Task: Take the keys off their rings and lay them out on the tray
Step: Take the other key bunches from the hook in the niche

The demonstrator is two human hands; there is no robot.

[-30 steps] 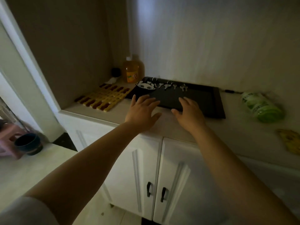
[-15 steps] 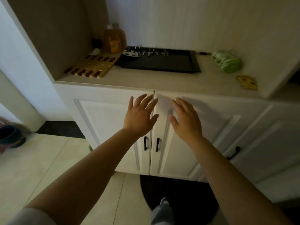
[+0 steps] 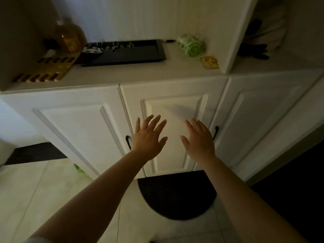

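Both arms reach fwd over pale floor tiles and a dark half-round mat (image 3: 177,195). Left hand (image 3: 148,137) and right hand (image 3: 199,139) are spread flat, fingers apart, holding nothing, side by side w/ a gap between, in front of the white cabinet doors (image 3: 171,130) below the tray. A second ago they hovered at the tray's front edge; since then the view has backed off and the hands sit lower and well short of it. Black tray (image 3: 133,56) lies on the table (image 3: 140,71); keys on rings (image 3: 114,46) along its far rim. Left of tray: gold patterned mat (image 3: 50,69), amber bottle (image 3: 70,37). Right of tray: green roll (image 3: 191,46), yellow packet (image 3: 209,62). Dim room, white panelled wall behind.
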